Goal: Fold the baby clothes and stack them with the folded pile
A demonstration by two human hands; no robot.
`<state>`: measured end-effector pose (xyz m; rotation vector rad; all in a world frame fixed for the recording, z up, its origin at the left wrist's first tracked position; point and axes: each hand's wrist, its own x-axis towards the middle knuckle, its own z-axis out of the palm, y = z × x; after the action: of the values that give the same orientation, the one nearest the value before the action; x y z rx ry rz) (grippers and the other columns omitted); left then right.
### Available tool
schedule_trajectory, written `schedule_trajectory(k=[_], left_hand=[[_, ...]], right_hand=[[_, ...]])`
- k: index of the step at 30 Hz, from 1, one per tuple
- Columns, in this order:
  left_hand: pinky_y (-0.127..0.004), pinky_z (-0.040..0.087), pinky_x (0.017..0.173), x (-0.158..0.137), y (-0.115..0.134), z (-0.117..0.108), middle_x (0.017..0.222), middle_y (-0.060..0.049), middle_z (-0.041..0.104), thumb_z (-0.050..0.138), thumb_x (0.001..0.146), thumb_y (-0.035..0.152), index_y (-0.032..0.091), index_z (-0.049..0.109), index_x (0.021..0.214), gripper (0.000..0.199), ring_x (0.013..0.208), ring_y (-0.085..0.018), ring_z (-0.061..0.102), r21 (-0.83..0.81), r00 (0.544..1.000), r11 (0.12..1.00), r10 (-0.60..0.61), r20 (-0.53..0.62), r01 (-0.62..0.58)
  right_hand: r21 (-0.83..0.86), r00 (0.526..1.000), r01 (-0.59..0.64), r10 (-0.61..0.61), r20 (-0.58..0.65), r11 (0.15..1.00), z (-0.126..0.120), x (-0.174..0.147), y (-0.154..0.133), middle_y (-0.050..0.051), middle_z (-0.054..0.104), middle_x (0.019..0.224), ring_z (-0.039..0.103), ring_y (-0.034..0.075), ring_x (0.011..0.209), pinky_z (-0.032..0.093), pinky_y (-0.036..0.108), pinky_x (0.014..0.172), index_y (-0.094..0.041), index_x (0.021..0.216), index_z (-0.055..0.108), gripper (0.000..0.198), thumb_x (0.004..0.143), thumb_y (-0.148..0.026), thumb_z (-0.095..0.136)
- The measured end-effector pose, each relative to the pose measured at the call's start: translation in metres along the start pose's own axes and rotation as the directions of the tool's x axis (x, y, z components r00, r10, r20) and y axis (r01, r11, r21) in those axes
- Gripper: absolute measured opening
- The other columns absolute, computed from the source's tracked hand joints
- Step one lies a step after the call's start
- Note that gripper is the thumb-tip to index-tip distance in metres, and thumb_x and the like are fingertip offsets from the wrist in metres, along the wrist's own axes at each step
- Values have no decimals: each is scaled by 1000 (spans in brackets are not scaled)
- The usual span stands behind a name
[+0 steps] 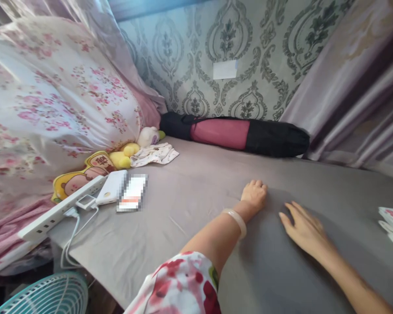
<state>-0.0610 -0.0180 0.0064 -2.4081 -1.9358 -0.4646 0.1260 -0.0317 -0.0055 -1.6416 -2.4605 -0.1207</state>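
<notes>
A grey sheet [180, 187], matt and lightly creased, spreads across the middle and right of the frame, beneath both hands. Behind it, at upper centre, stands a wall [268, 32] papered in pale grey-green with dark leafy medallions. A plump white bundle [59, 91] printed with pink flowers bulges over the upper left; a mauve curtain [340, 96] with a soft sheen falls in long folds at upper right.

Along the wall's foot lies a long tube-shaped bag [219, 133], black at both ends and dull pink in the middle. A round turquoise fan [49, 296] with a ribbed grille fills the lower left corner. Above it slants a white power strip [46, 222], straight and slotted, with cables plugged in.

Right of centre, the left hand [253, 195] has its fingers bent down toward the sheet; whether it grips any cloth cannot be told. The right hand [303, 226], lower right, is spread with the thumb apart, holding nothing.

A crumpled pale cloth [155, 155] lies left of centre, beside a fuzzy yellow toy [121, 159]. Smaller are a flat white card [225, 69] on the wall and a smooth, milky bangle [239, 223] around the left wrist.
</notes>
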Motion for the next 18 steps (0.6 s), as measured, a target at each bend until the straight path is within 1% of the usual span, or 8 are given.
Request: schedule_trajectory(k=[4,7,8,10,12,14,15,18], left_hand=[[-33,48,93,2,-10,-4,117,-15,60,48,89,13,10,60,114,28,111,-24,54,-49,997,998,48,58,-45],[-30,46,99,2,-29,-13,117,-10,65,49,86,9,15,66,111,31,110,-18,58,-267,988,962,91,128,-54],[-27,46,98,1,-39,-18,115,-7,68,48,85,8,17,68,109,32,108,-16,60,-366,986,931,63,152,-3],[-23,48,93,-5,-65,-29,107,-2,72,52,85,11,21,72,104,29,101,-13,63,-516,971,828,-139,192,221],[-23,47,92,-15,-98,-42,106,-4,73,53,84,11,18,72,103,27,102,-15,64,-495,937,796,-303,172,349],[-27,46,95,-30,-136,-57,113,-12,70,50,85,9,14,69,108,30,108,-19,63,-465,864,743,-490,115,482],[-29,45,95,-39,-155,-65,116,-15,69,49,86,9,12,68,110,31,111,-21,62,-454,808,700,-584,80,551],[-34,47,92,-70,-206,-90,111,-21,68,46,87,9,10,65,110,30,110,-25,63,-444,591,533,-807,-11,720]], right_hand=[[-20,999,28,-27,41,999,15,7,-52,21,46,145,42,33,134,38,50,106,-5,137,50,62,95,-38,19],[-58,1000,3,-1,24,998,15,6,-66,21,44,147,38,33,137,34,52,108,-6,141,47,61,98,-37,17],[-69,1000,1,0,15,998,15,5,-68,20,44,147,37,33,138,33,52,109,-7,141,47,60,98,-37,17],[-78,1000,2,-1,4,997,15,3,-69,19,43,148,36,32,139,32,51,110,-9,142,47,59,99,-37,18],[-74,1000,-1,1,0,997,15,2,-69,18,42,149,36,32,139,31,50,110,-9,142,47,59,99,-37,18],[-71,1000,-5,5,-4,997,15,1,-69,18,42,149,36,32,139,31,51,110,-9,142,47,59,99,-37,18],[-73,1000,-3,2,-6,997,15,1,-69,18,42,149,37,32,138,31,51,110,-9,142,47,59,99,-37,18],[-73,1000,5,-6,-17,997,15,1,-70,18,43,149,37,32,138,32,50,110,-9,141,48,59,99,-37,19]])
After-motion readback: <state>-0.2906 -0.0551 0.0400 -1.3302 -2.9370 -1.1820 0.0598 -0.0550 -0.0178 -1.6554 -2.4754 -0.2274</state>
